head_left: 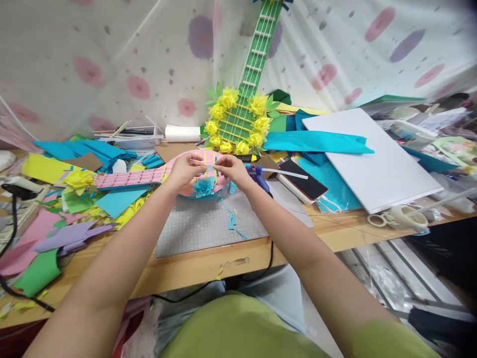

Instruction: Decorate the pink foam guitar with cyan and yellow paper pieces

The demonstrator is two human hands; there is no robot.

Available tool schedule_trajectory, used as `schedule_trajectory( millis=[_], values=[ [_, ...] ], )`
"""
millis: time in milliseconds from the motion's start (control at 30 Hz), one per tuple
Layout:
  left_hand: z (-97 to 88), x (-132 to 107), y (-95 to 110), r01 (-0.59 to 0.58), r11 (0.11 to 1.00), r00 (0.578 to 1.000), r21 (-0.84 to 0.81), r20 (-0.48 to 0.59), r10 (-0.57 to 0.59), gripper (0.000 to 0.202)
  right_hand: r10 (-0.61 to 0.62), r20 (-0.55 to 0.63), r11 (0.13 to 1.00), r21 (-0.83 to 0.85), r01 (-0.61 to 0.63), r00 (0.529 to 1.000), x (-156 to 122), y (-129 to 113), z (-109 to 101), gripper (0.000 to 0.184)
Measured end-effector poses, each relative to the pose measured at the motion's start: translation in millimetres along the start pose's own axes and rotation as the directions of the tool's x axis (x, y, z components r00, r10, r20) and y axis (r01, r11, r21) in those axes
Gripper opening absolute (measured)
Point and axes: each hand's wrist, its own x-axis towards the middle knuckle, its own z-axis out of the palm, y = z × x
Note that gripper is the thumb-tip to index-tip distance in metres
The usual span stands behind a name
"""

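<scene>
Pink paper guitar (156, 176): lay on the grey cutting mat (194, 231), its neck pointing left over paper scraps; rounded pink body, blue edge, yellow strips across the front, dark red frets along the neck.
Ornaments: a blue paper flower (203, 187) sat at the body's near edge; a yellow paper flower (79, 180) stood at the neck's far left end.
Forearms: both reached forward, bare, and converged over the guitar body.
Left hand (182, 171): I held it palm down at the body, fingers bent toward my right.
Right hand (235, 171): mirrored the left, its fingertips close to the others.
Grip: my fingertips met around a small pale patch (210, 168); whether I pinched it or merely touched it, I cannot tell.
Tray (136, 144): pale, behind the neck, holding thin sticks (119, 130) and dark slender items.
</scene>
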Motion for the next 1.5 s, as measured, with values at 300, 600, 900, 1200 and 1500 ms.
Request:
schedule_trajectory(
  millis=[300,600,900,1200,1500],
  values=[
    [0.3,-1,-6,-0.040,0.999,0.998,0.013,-0.053,0.041,0.034,-0.063,0.101,0.998,-0.023,0.066,0.993,0,6,4,0.027],
    [1.9,-11,9,0.227,0.966,0.969,-0.122,0.123,-0.212,0.032,-0.416,0.070,0.855,-0.310,0.416,0.907,-7,-8,2,0.005],
    [-2.8,-12,6,0.140,0.977,0.988,-0.161,-0.043,-0.149,0.037,-0.422,0.099,0.845,-0.318,0.430,0.901,-6,-3,-1,0.008],
    [-1.4,-13,-7,-0.013,0.999,0.954,-0.051,-0.299,-0.003,0.030,0.032,0.232,0.926,-0.372,0.058,0.972,-61,7,-75,0.021],
    [5.1,-19,-14,-0.080,0.989,0.962,-0.128,-0.269,0.043,0.031,-0.030,-0.153,0.638,-0.764,-0.099,0.988,-65,19,-124,0.041]
  ],
)
